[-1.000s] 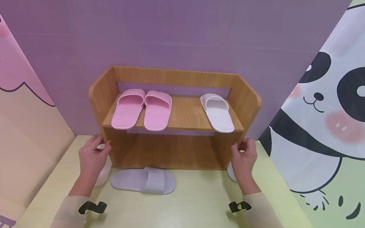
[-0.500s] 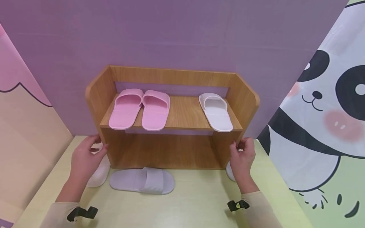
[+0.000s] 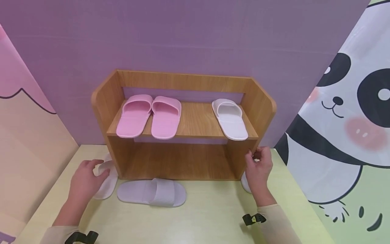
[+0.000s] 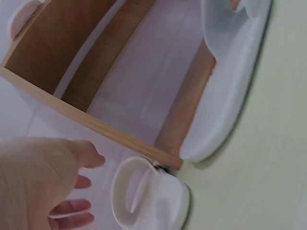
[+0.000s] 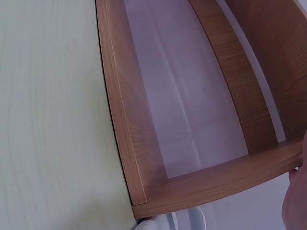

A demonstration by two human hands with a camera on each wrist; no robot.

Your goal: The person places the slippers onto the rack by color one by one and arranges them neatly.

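A two-tier wooden shoe rack [image 3: 182, 162] stands against the back wall. My right hand [image 3: 259, 171] grips its right side panel, thumb on the inner side. My left hand [image 3: 86, 179] is apart from the rack, thumb and fingers spread, over a white slipper [image 3: 108, 186] by the left panel; the left wrist view shows the hand [image 4: 43, 182] beside this slipper [image 4: 165, 203], holding nothing. On the upper shelf are two pink slippers [image 3: 135, 118] and one white slipper [image 3: 230, 122]. In the right wrist view, only part of the right hand [image 5: 295, 196] shows.
A pale slipper [image 3: 137, 193] lies sideways on the table [image 3: 189, 223] in front of the rack. Another white slipper [image 3: 245, 183] is partly hidden behind the right hand. A purple wall [image 3: 195, 40] is behind, with a panda-printed panel [image 3: 344, 142] at right.
My left hand has let go of the rack's left panel and moved down and left, above the white slipper. My right hand stays on the right panel.
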